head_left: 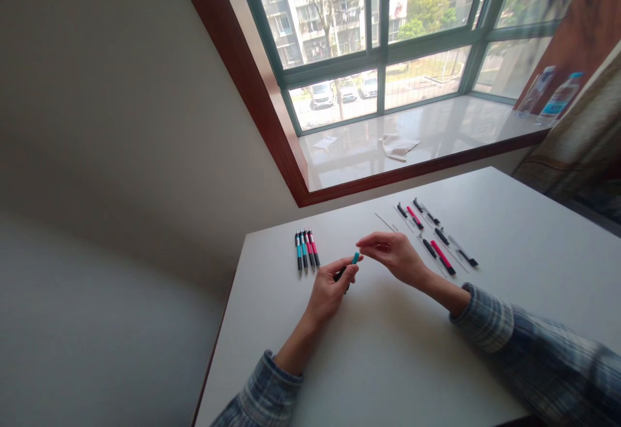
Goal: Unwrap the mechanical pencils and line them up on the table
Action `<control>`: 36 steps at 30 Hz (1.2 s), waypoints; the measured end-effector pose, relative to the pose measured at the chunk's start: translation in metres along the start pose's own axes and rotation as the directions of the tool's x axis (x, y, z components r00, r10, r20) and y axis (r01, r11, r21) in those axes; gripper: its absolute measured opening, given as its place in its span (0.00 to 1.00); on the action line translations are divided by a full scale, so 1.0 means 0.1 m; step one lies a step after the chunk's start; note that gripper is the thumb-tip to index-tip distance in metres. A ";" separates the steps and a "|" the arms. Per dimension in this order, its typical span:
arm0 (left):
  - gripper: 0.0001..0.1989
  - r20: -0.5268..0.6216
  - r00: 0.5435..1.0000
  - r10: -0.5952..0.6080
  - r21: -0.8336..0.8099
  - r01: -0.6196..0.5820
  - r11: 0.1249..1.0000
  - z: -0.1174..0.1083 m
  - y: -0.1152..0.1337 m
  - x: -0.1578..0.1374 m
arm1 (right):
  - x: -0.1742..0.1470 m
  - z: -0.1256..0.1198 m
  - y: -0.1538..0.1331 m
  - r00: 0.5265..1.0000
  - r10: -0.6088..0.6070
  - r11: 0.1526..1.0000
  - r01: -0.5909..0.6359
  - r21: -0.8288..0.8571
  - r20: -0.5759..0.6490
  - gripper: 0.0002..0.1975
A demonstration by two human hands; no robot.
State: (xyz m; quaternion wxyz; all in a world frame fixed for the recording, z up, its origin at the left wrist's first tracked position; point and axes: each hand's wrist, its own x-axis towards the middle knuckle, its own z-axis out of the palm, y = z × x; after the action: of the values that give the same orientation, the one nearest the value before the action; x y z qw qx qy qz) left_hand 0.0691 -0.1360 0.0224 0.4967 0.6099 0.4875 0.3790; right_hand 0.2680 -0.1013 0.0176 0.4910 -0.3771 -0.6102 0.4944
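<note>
My left hand (334,281) is closed around a pen barrel (356,258), teal at its upper end and black lower down, tilted up above the white table. Just above the barrel's top end, my right hand (391,252) has its thumb and forefinger pinched together. Whatever those fingertips hold, if anything, is too small to make out. Beside my left hand lies a row of several whole pens (306,250), some teal and some pink, with black grips. To the right of my right hand are loose pen parts: pink barrels (442,255), black pieces (429,248) and thin refills (385,222).
The white table (388,362) runs up to a wall with a window. On the sill (354,162) lie a crumpled cloth (398,147) and a paper scrap (325,142). Plastic bottles (560,98) stand at its right end, near a curtain (553,145).
</note>
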 end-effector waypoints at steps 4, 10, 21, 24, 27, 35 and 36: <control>0.22 0.005 1.000 0.007 0.009 -0.007 1.000 0.00 0.01 0.00 | 0.00 0.01 0.01 1.000 0.005 0.999 -0.005 0.045 0.010 0.14; 0.21 0.002 1.000 0.009 0.012 -0.009 1.000 0.00 0.00 0.00 | 0.01 0.01 0.02 0.999 0.021 0.994 -0.018 0.106 -0.029 0.14; 0.22 0.018 1.000 0.025 0.033 -0.025 0.999 -0.01 -0.02 0.02 | -0.01 0.01 0.02 0.998 0.012 0.998 -0.016 0.061 0.064 0.14; 0.21 0.015 1.000 0.027 0.027 -0.028 0.999 -0.01 -0.01 0.02 | -0.02 0.01 0.01 0.998 -0.013 1.000 0.015 -0.022 0.069 0.12; 0.21 0.021 0.999 0.038 0.031 -0.039 0.999 0.00 0.01 0.02 | -0.04 0.02 -0.03 0.995 -0.062 0.992 0.070 -0.101 0.083 0.10; 0.22 0.014 1.000 0.017 0.021 -0.017 1.000 -0.03 -0.04 0.02 | 0.14 -0.33 -0.01 0.947 -0.319 0.744 0.281 -0.606 0.048 0.11; 0.22 0.014 1.000 0.017 0.020 -0.017 1.000 -0.04 -0.06 0.02 | 0.18 -0.42 0.03 0.949 -0.314 0.710 0.244 -0.660 0.013 0.10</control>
State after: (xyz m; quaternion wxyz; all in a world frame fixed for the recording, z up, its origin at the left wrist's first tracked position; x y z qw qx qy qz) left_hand 0.0643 -0.1326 0.0171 0.4905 0.6217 0.4826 0.3741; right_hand 0.3042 -0.0737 0.0204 0.4269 -0.4522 -0.7686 0.1503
